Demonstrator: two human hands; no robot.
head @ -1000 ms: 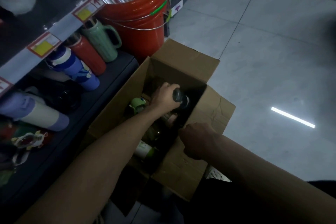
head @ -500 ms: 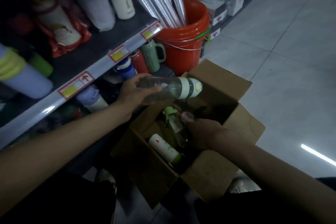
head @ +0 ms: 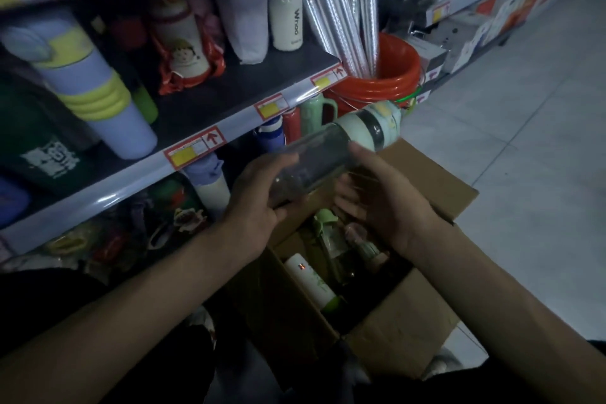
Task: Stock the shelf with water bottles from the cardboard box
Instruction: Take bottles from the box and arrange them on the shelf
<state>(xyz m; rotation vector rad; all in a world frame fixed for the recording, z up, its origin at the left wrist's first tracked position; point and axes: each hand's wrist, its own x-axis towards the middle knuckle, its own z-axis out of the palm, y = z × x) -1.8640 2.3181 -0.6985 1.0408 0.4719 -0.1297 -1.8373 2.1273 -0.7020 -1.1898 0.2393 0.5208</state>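
Note:
A clear dark water bottle with a pale green cap lies tilted in the air above the open cardboard box, cap pointing up and right. My left hand grips its base end. My right hand holds its middle, thumb on top and fingers underneath. Inside the box lie a white bottle with a green end, a green-lidded bottle and other bottles in shadow. The shelf to the left carries several bottles and flasks on two levels.
An orange bucket holding silver rolls stands on the floor beyond the box, beside the shelf's end. Pale floor tiles stretch to the right. More shelving with boxed goods runs along the far aisle.
My left hand lifted the bottle out of the box and up toward the shelf. My right hand left the box and took hold of the bottle's middle.

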